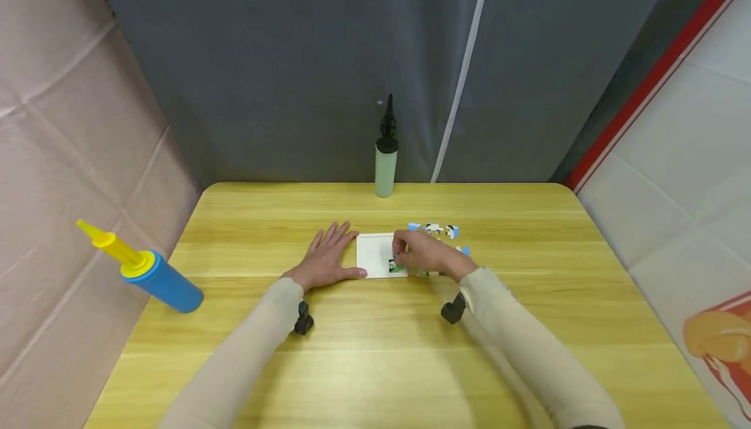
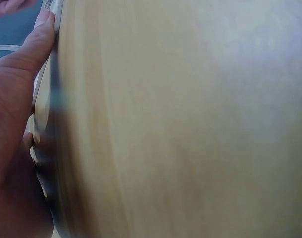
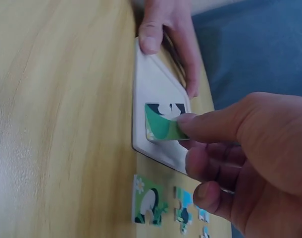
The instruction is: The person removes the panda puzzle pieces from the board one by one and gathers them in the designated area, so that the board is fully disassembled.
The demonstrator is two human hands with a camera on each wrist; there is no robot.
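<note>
My right hand (image 1: 427, 251) pinches a green jigsaw puzzle piece (image 3: 166, 126) with black and white print between thumb and fingers. The piece is over the near right part of a white rectangular puzzle tray (image 1: 372, 253). In the right wrist view, the white tray floor shows beyond the piece. My left hand (image 1: 325, 265) lies flat with spread fingers at the tray's left side, its thumb resting on the near left corner. The left wrist view catches the left thumb (image 2: 34, 47) and mostly bare wood.
Several loose puzzle pieces (image 1: 434, 228) lie right of the tray, partly hidden by the right hand; a green one (image 3: 147, 198) is close to its edge. A pale green pump (image 1: 384, 171) stands at the back edge, and a blue and yellow pump (image 1: 170, 282) at the left.
</note>
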